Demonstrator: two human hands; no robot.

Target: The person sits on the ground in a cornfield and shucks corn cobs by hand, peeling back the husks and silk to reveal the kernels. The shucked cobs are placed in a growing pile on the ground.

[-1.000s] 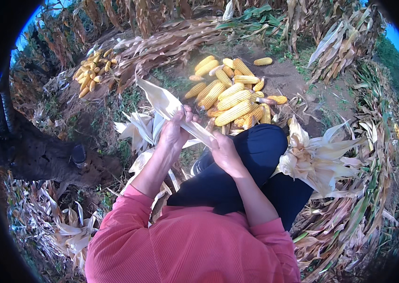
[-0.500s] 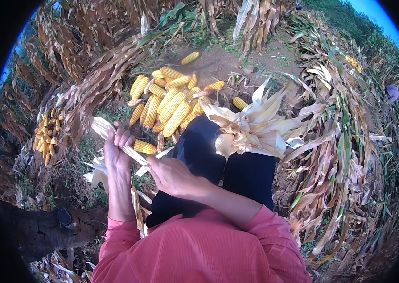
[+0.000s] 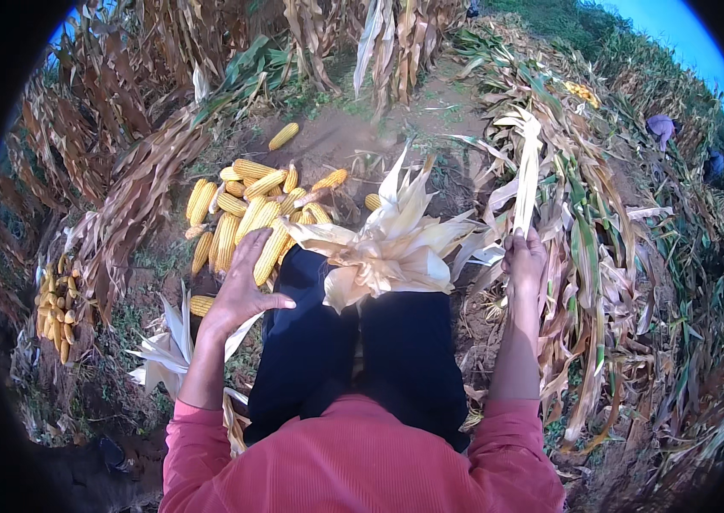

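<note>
My right hand (image 3: 525, 255) is raised on the right, fingers closed round the lower end of a long pale strip of corn husk (image 3: 525, 175). The strip points away from me over the dry stalks. On the left, my left hand (image 3: 245, 286) is open, its thumb stretched out toward my knee and nothing in it. Just beyond its fingers lies a heap of husked yellow corn cobs (image 3: 252, 205). A spread bunch of pale husks (image 3: 386, 244) rests across my knees (image 3: 319, 299).
Dry cut corn stalks (image 3: 588, 291) lie in a long row on the right, with another pile of stalks (image 3: 122, 218) on the left. A smaller heap of cobs (image 3: 57, 308) sits at far left. Loose husks (image 3: 165, 346) lie beside my left forearm. A single cob (image 3: 284, 136) lies apart.
My right hand has swung from the left side out to the right with the husk strip. My left hand has let go of the strip and opened. The view has shifted rightward.
</note>
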